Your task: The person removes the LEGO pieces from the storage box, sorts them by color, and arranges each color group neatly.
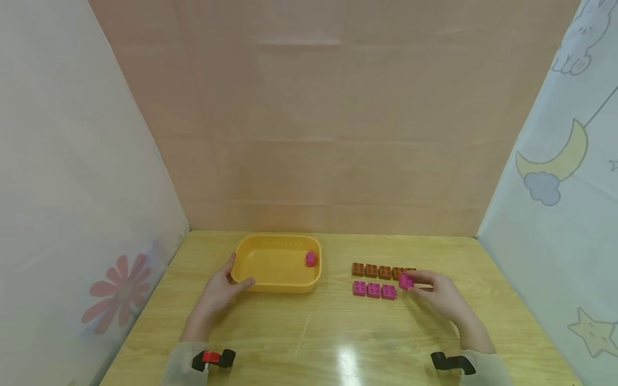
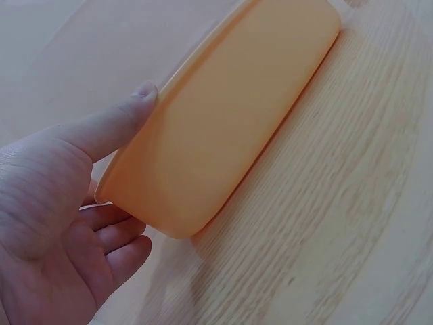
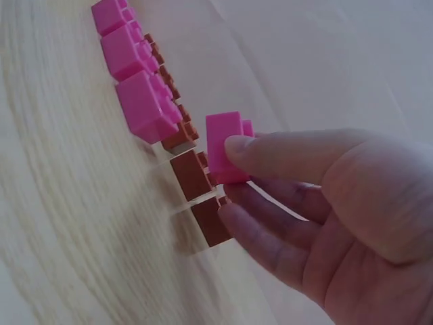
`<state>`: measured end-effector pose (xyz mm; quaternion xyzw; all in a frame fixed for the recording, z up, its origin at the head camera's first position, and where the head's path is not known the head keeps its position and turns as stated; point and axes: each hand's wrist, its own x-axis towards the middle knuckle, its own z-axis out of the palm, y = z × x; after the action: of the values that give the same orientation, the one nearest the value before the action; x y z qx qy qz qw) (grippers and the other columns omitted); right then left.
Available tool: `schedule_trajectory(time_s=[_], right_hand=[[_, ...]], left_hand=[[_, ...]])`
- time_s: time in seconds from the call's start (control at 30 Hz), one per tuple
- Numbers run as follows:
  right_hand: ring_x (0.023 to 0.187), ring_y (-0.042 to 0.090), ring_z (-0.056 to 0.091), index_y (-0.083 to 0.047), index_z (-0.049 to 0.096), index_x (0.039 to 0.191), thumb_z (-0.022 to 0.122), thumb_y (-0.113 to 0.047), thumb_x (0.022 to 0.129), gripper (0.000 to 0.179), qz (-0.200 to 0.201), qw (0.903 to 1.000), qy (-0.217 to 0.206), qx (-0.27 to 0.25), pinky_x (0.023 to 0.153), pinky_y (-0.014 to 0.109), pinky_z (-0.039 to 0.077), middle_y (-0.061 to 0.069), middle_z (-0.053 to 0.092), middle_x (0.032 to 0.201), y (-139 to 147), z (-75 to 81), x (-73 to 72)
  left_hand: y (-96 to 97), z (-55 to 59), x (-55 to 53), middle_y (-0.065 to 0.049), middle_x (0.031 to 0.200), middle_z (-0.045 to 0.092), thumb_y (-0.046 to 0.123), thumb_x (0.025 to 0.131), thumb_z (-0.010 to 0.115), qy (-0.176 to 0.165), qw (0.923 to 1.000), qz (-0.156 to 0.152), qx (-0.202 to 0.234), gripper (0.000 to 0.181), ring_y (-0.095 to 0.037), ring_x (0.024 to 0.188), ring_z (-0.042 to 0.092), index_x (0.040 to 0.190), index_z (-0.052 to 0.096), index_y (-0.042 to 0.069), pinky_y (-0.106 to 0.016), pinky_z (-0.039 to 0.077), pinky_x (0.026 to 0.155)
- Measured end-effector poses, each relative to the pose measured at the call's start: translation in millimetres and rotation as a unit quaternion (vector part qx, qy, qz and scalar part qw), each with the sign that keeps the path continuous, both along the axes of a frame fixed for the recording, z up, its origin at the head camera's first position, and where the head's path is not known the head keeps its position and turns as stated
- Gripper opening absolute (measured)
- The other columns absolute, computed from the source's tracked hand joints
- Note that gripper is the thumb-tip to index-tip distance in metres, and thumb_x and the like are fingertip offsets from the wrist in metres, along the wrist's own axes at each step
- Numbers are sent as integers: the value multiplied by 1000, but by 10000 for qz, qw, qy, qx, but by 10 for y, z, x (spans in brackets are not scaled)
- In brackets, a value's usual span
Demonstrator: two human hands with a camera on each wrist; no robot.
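My left hand (image 1: 218,291) grips the left end of a yellow plastic tray (image 1: 275,288), its thumb on the rim; the left wrist view shows the curled fingers at the tray's end wall. Inside the tray, near its right side, lies one pink toy brick (image 1: 310,259). Between thumb and fingers, my right hand (image 1: 445,298) pinches another pink brick (image 3: 220,145), raised over the right end of the brick rows. Three pink bricks (image 1: 374,290) line up in the nearer row. Behind them runs a row of several brown bricks (image 1: 371,271), its right end partly covered by the hand.
Everything stands on a light wooden table (image 1: 289,338). A brown paper-like backdrop (image 1: 328,118) rises at the table's far edge. Pale printed sheets hang at the left (image 1: 72,161) and right (image 1: 555,241). Between the tray and the brick rows is a gap of tabletop.
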<state>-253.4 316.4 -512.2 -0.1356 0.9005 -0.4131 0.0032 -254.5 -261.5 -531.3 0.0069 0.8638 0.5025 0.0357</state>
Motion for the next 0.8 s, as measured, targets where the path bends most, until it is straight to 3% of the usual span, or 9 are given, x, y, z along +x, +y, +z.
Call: schedule_trajectory(time_s=[0.17, 0.4, 0.8], right_hand=[[121, 45, 68, 1, 69, 138, 75, -9, 101, 39, 12, 9992, -272, 307, 91, 42, 63, 28, 64, 141, -1, -28, 8], [122, 45, 67, 0, 72, 134, 77, -7, 99, 36, 144, 9985, -201, 479, 94, 48, 62, 24, 68, 135, -9, -59, -4], [119, 44, 68, 0, 74, 131, 77, -3, 96, 35, 275, 9979, -153, 573, 96, 54, 60, 19, 73, 128, -37, -106, -4]], left_hand=[[3, -8, -16, -22, 176, 14, 38, 98, 81, 43, 10000, -43, 29, 110, -42, 154, 34, 170, 8, 0, -51, 40, 119], [-3, -12, -34, -24, 174, 19, 38, 97, 82, 145, 9999, -46, -77, 110, -42, 152, 37, 170, 9, -1, -53, 43, 117], [-18, -12, -16, -23, 175, 14, 40, 98, 81, 38, 10000, -54, 9, 110, -42, 155, 31, 170, 9, -1, -52, 34, 122]])
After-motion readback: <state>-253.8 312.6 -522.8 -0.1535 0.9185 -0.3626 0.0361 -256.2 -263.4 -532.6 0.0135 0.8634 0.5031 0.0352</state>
